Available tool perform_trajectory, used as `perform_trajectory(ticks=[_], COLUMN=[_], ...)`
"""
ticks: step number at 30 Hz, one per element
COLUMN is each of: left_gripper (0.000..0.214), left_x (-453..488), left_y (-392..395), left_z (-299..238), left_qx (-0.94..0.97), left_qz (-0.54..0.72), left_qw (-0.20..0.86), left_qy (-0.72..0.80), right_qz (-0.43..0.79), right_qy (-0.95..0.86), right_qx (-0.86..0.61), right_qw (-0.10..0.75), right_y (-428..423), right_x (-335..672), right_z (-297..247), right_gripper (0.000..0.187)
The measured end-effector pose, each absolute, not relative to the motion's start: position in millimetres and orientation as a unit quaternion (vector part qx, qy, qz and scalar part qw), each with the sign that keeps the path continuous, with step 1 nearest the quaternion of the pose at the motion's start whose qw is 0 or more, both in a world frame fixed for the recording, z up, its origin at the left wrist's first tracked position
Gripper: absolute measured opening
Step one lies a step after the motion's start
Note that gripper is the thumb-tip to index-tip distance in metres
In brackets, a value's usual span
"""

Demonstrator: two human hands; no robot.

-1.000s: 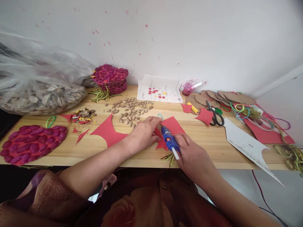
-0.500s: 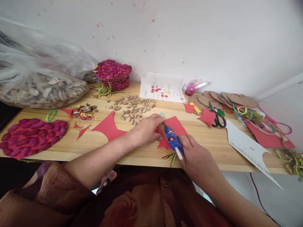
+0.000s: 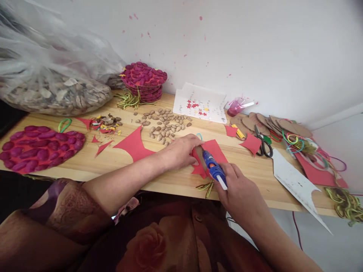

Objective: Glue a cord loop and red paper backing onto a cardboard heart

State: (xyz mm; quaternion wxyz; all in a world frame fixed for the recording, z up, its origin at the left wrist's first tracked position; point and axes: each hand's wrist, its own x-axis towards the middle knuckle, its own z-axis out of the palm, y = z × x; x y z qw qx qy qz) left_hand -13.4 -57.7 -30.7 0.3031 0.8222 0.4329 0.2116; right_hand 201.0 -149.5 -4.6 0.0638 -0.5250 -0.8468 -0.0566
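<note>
At a wooden table (image 3: 176, 180) against a pale wall (image 3: 255, 45) spattered with pink, works close to the near edge. With the right hand (image 3: 242, 185), grips a blue glue gun (image 3: 212, 165) with curled fingers, its nozzle pointing far and left over a brown cardboard piece (image 3: 200, 154). With the left hand (image 3: 185, 151), reaches along the left side of that cardboard, bent at the fingers, touching the piece or the red paper (image 3: 217, 149) beside it; too covered to tell whether pinching or merely pressing. Just to the near side of the cardboard, green strings (image 3: 208, 189). Beyond the left hand, loose tan seeds (image 3: 166, 124). To the left, a red cutout (image 3: 134, 145), then a scrap pile (image 3: 107, 124) and a magenta seed-covered piece (image 3: 42, 147). At the far left, a plastic bag (image 3: 51, 92) beside a stack of similar pieces (image 3: 144, 81). On the far side, white papers (image 3: 181, 100) with little stars, then a plastic cup (image 3: 235, 107). To the right, black-handled scissors (image 3: 266, 146), cardboard discs (image 3: 269, 122) and a white sheet (image 3: 292, 173) overhanging the near edge.
</note>
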Motion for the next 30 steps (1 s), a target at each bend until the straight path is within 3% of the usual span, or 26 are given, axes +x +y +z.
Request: perform_trajectory(ticks=[30], left_gripper=[0.060], left_x=[-15.5], left_y=[-58.6], left_z=[-25.9], left_qx=[0.818], left_qz=[0.207], left_qw=[0.349], left_qy=[0.408], right_qz=[-0.072], right_qy=[-0.831], right_qx=[-0.550], right_qw=[0.041], right_y=[-159.4], right_x=[195.1], right_z=[5.5], right_gripper=[0.015])
